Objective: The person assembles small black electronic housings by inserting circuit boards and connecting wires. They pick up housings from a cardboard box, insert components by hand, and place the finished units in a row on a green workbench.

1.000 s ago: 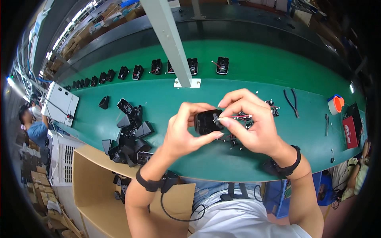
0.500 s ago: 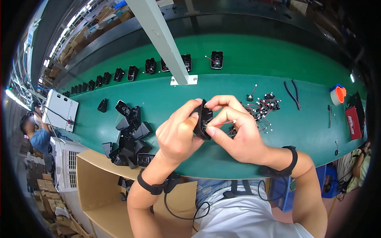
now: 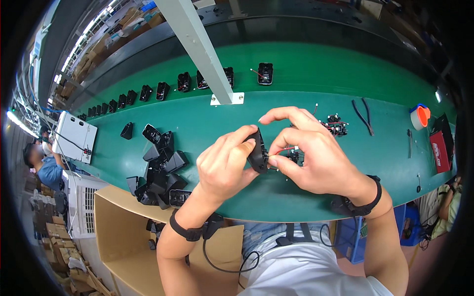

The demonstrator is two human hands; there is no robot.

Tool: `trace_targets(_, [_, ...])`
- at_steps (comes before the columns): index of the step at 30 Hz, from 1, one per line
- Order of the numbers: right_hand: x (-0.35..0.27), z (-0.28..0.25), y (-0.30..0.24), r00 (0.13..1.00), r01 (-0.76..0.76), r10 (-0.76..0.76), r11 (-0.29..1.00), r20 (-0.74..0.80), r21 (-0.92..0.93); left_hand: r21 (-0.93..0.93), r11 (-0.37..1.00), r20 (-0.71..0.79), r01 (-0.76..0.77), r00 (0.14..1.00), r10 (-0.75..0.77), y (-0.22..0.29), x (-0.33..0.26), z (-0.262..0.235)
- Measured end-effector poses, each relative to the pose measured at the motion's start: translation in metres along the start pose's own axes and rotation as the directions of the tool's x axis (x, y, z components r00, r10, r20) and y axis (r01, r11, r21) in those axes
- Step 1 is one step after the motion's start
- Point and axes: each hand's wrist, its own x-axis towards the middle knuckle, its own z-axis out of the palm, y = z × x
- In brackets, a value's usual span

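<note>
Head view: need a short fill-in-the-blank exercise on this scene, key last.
1. The bare left hand grips a hollow black plastic housing; the thin wire by the bare right hand is ____.
2. The dark-handled pliers lie to the ____ of the heaped black housings.
3. The white box stands near the green table's ____ end.

Missing words: red; right; left

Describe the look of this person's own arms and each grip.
The left grip and right grip are ungloved; each otherwise bare forearm carries a black strap with a black module; a black cable hangs from the left one. A white sleeve shows at the right upper arm.
</note>
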Motion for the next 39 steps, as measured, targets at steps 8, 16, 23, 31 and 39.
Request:
trace_targets(8, [-0.004, -0.011, 0.001, 0.994, 0.071, -0.079, 0.992, -0.071, -0.107, -0.070, 0.995, -0.008, 0.077, 0.997, -0.078, 0.002, -0.003, 0.003])
trace_targets(16, [-0.007, 0.004, -0.001, 0.982, 0.181, -0.183, 0.982, -0.040, -0.062, -0.087, 0.996, 0.011, 0.008, 1.000, -0.007, 0.000, -0.005, 0.015])
trace_targets(23, [-0.010, 0.017, 0.007, 0.975, 0.184, -0.168, 0.977, -0.143, 0.106, -0.154, 0.984, -0.047, 0.091, 0.994, -0.099, 0.001, -0.011, 0.017])
trace_targets(31, [-0.008, 0.020, 0.002, 0.970, 0.210, -0.207, 0.978, -0.125, 0.009, -0.148, 0.987, -0.074, 0.067, 0.994, -0.079, 0.000, -0.007, 0.013])
trace_targets(39, [-0.012, 0.019, 0.000, 0.971, 0.225, -0.236, 0.958, -0.044, -0.180, -0.038, 0.998, 0.008, 0.043, 0.999, -0.043, 0.009, -0.004, 0.016])
